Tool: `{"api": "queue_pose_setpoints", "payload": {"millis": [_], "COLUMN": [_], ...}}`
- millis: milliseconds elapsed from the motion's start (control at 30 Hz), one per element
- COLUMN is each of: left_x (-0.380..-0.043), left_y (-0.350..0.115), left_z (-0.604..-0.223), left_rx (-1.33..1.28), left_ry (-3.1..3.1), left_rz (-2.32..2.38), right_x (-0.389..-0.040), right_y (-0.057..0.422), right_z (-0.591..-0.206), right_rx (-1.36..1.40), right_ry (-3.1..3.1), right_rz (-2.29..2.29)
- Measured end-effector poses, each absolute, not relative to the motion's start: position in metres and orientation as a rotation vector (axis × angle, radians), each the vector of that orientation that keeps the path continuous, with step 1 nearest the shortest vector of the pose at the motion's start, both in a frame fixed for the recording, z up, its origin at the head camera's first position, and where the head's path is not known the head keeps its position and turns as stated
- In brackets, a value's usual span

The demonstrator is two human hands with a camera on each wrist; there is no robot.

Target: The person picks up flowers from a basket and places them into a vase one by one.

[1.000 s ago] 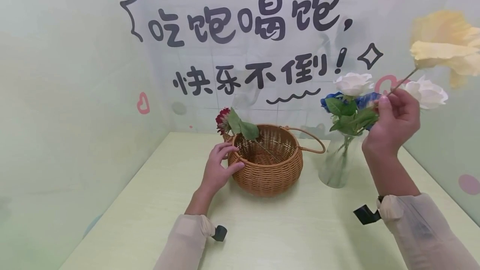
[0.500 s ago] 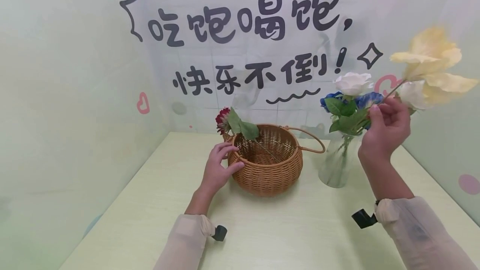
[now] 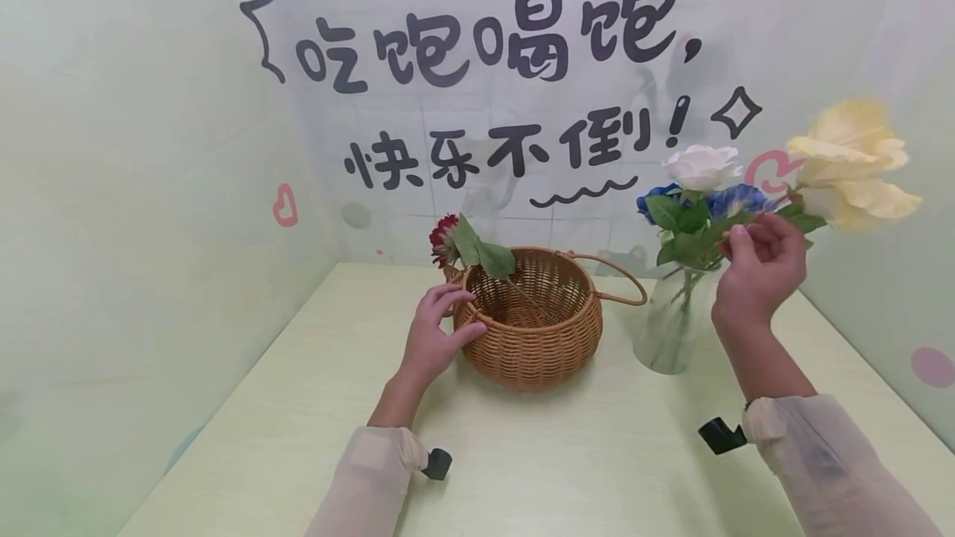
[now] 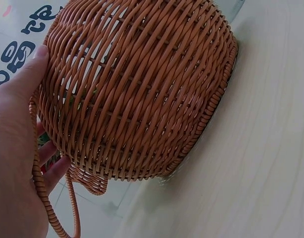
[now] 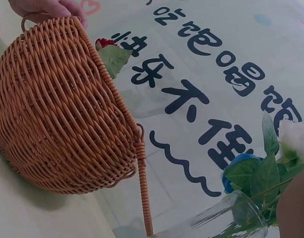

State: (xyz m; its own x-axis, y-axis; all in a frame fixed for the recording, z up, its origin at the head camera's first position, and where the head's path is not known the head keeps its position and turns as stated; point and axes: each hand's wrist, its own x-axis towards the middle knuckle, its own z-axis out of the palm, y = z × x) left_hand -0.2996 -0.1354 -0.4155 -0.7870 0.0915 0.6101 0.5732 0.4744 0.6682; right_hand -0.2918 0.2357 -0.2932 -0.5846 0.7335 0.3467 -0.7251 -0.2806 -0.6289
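My left hand (image 3: 433,334) holds the left rim of a brown wicker basket (image 3: 533,359), thumb and fingers spread along the edge. Inside the basket leans a red flower (image 3: 443,240), its leaves over the rim and its stem reaching down. My right hand (image 3: 761,276) pinches the stem of a large yellow flower (image 3: 850,160) just above and right of a clear glass vase (image 3: 660,334). In the vase stand a white rose (image 3: 703,167), blue flowers (image 3: 740,200) and green leaves. The stem's lower end is hidden behind the hand and leaves.
The basket's looped handle (image 3: 630,272) hangs out on the right, towards the vase. All stands on a pale table (image 3: 552,462) before a wall (image 3: 477,222) with large dark lettering. A side wall (image 3: 888,305) rises right of the vase.
My right hand has come down and slightly left, lowering the yellow flower towards the vase. The yellow petals now cover the second white rose. My left hand and the basket have not moved.
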Motion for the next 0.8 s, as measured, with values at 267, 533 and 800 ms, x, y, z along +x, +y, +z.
{"api": "queue_pose_setpoints", "payload": {"millis": [267,533,800], "left_x": [-0.3,-0.299,-0.299], "left_y": [-0.135,-0.135,-0.135], "left_z": [-0.415,-0.415,-0.415], "left_rx": [-0.553,-0.537,-0.531], "left_ry": [-2.223,-2.234,-2.23], "left_rz": [-1.275,-1.284,-1.287], "right_x": [-0.297,-0.3,-0.303], "right_y": [0.235,0.238,0.244], "right_z": [-0.301,-0.303,-0.302], "right_rx": [-0.004,0.031,0.002], "right_ry": [-1.0,-0.991,-1.031], "right_rz": [1.955,1.921,1.907]}}
